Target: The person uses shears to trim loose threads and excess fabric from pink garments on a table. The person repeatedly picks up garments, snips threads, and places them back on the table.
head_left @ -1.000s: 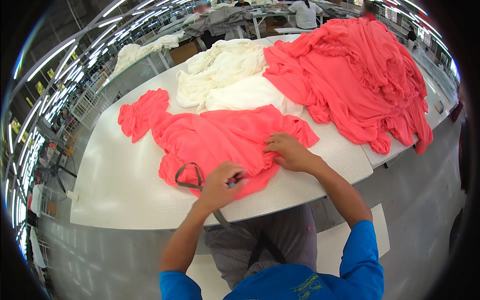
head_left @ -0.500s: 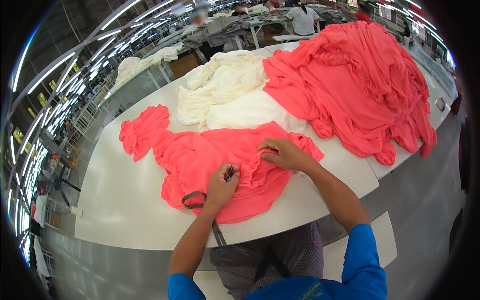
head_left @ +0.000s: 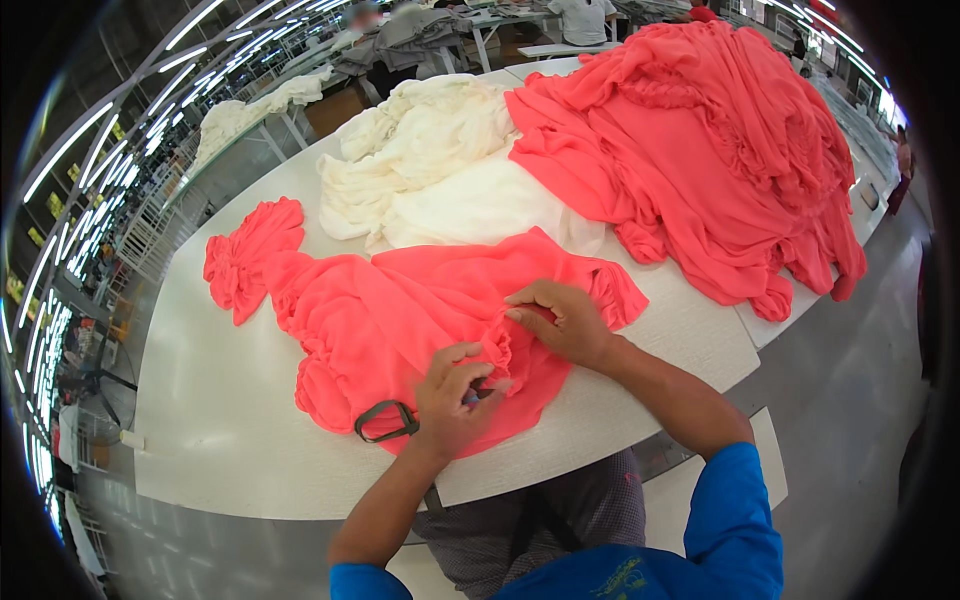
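Observation:
A coral garment lies spread and rumpled on the pale table, with a bunched coral piece at its upper left. My right hand pinches a ruffled, gathered edge of the garment, thumb and fingers together on it. Just below and left of it, my left hand curls round a small blue-and-dark tool, partly hidden in the fingers, close against that same edge. An olive strap makes a loop beside my left wrist and hangs over the front edge.
A creamy white cloth heap lies behind the garment; a tall coral heap fills the right. Behind are other tables with grey fabric, a person in a white top, and a fan on the left.
My right hand went from lying spread on the garment to pinching up its gathered edge. My left hand moved a little forward toward that edge with the tool. The view shifted somewhat.

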{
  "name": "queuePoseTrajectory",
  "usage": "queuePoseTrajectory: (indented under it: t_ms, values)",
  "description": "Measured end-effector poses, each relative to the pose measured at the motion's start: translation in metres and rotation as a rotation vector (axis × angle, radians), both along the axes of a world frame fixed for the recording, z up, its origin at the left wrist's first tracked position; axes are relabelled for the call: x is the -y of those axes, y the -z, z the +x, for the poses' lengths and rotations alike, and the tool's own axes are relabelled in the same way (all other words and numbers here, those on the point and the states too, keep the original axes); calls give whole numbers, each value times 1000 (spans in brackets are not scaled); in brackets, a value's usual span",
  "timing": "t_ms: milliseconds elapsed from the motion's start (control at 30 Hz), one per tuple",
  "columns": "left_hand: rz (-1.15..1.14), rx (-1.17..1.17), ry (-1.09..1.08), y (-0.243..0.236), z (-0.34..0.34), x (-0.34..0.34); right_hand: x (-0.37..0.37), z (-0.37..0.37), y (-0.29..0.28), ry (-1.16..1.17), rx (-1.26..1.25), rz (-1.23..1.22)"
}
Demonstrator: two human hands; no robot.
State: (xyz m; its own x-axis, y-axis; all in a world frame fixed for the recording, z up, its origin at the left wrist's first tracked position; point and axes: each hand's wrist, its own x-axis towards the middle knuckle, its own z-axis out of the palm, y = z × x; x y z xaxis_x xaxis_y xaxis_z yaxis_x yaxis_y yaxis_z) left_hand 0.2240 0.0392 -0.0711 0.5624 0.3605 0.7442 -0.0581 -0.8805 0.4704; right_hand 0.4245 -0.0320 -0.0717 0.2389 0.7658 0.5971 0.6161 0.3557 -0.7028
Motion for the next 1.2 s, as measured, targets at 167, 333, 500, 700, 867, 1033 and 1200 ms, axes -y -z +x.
queuePoseTrajectory:
  t_ms: [167, 333, 500, 700, 867, 1033, 1200]
  values:
    - [-84, -181, -40, 22, 2, 3, 2, -16, -5, -21, 187, 109]
    - [-386, 9, -88, 12, -9, -13, 5, -3, -9, 31, 391, 116]
    - [-754, 433, -135, -23, -29, -34, 2, 26, -2, 277, 513, 48]
    - [-792, 516, -181, -13, -37, -54, 3, 30, -12, 393, 291, 75]
    - [-757, 505, -195, -9, -39, -55, 4, 28, -14, 428, 81, 24]
    - [-744, 485, -208, -7, -38, -55, 3, 32, -10, 471, 33, 20]
    - [-749, 450, -201, -8, -38, -51, 3, 32, -13, 530, 156, 75]
